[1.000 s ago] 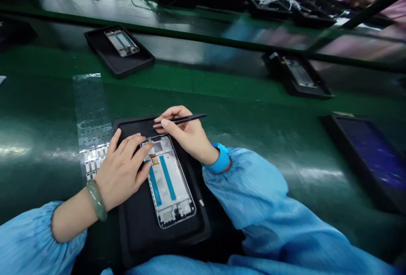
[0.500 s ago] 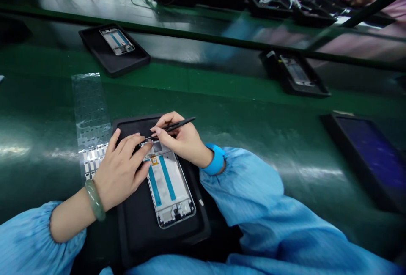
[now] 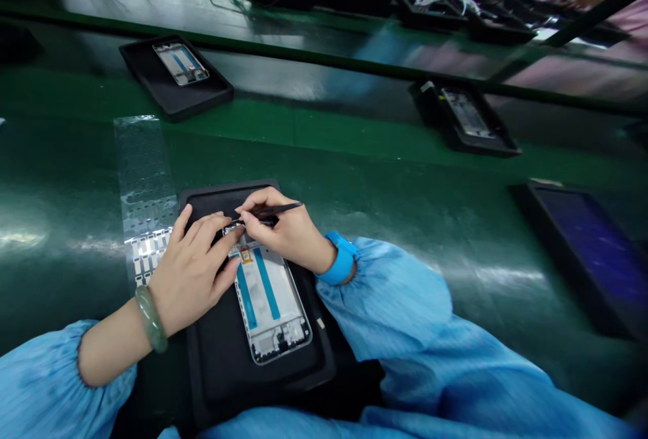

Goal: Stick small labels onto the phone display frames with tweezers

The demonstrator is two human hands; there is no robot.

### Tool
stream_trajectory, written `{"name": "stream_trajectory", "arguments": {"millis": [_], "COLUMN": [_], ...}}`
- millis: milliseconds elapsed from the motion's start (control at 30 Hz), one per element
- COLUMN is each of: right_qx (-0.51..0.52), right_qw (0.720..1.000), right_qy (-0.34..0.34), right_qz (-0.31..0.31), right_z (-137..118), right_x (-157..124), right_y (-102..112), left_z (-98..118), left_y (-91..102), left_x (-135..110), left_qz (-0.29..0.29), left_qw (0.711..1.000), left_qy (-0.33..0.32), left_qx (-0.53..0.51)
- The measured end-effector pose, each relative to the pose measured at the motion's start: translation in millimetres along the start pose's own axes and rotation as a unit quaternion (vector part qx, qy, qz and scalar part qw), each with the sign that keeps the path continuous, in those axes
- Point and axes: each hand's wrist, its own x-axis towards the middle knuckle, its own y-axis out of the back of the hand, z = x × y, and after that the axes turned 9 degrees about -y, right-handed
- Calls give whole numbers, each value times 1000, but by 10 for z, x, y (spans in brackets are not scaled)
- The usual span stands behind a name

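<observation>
steadying the phone frame (image 3: 268, 304) on the black tray (image 3: 217, 385), the left hand (image 3: 190, 277) is lying spread, its fingers (image 3: 205, 236) pressing near the frame's 12 o'clock end. the right hand (image 3: 283, 229) is pinching the black tweezers (image 3: 276, 209) between thumb and forefinger, and the tips are working at that same end, just beside the left forefinger. the frame is sitting squarely mid-tray, giving firm support beneath the work. a clear film strip of metal-foil pieces (image 3: 144, 182) is lying at the tray's 9 o'clock, within easy reach of the left hand.
</observation>
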Motion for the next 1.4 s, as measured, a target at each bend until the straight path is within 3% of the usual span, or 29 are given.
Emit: {"name": "stream_trajectory", "arguments": {"millis": [133,333,700,1033,1267,1400], "right_qx": [6,24,-10,-100,-110,-57], "right_qw": [1000,999,1000,992,994,998], "right_qy": [15,-19,12,80,26,-14], "right_qz": [4,22,21,16,12,16], "right_z": [11,43,20,45,-61,-71], "right_x": [-6,5,-9,-36,30,52], "right_y": [7,34,24,3,24,52], "left_z": [-1,11,14,28,20,15], "left_y": [-5,-4,-4,-7,-20,-32], "left_x": [-3,5,12,12,10,8], "left_qz": [-2,-3,7,16,27,17], "left_qw": [1000,1000,1000,1000,1000,1000], "left_qy": [0,2,-3,1,-3,-3], "left_qx": [2,2,3,-3,0,1]}}
